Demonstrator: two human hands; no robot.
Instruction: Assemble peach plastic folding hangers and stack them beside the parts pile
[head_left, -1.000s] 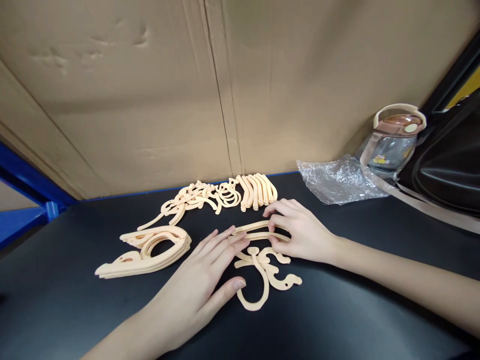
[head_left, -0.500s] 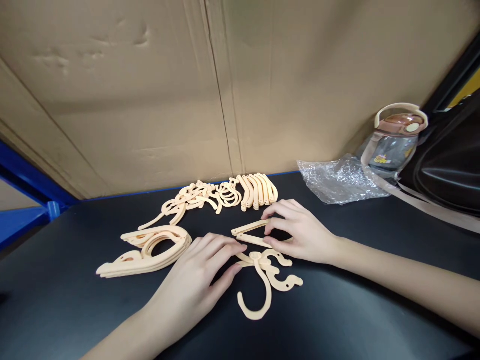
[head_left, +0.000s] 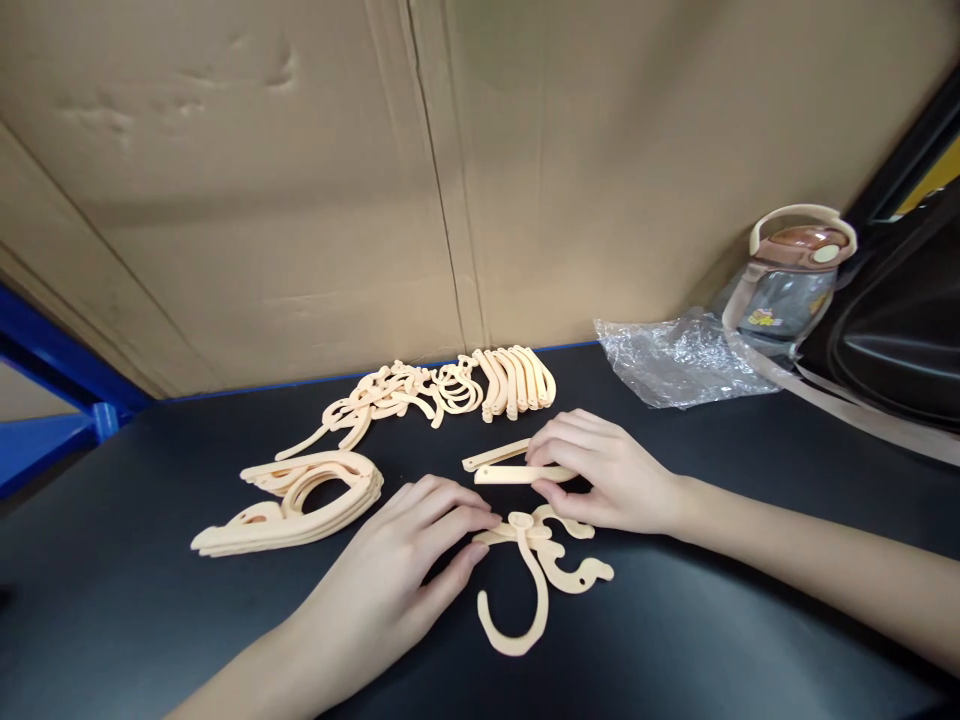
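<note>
My right hand (head_left: 600, 470) is closed around a beige plastic hanger arm (head_left: 501, 475), its left end sticking out past the fingers. Just behind it a second hanger arm (head_left: 495, 455) runs under the fingertips. My left hand (head_left: 431, 535) pinches the left end of a beige hook assembly (head_left: 536, 560) lying on the table between the hands. Its large hook (head_left: 514, 645) curves toward me, and two shorter curved arms reach to the right. Beside my left hand rests a stack of folded beige hangers (head_left: 349, 510).
Behind the hands lie a jumbled pile of hooks and small parts (head_left: 394, 390) and a row of curved arms (head_left: 517, 380). Crinkled clear plastic (head_left: 667, 360) and a strapped drink bottle (head_left: 787, 290) stand at the back right. A cardboard wall (head_left: 300, 200) closes off the black table (head_left: 187, 630).
My right hand has moved slightly nearer and turned the near hanger arm, so its broad side shows apart from the other. The hook assembly has shifted a little right and toward me.
</note>
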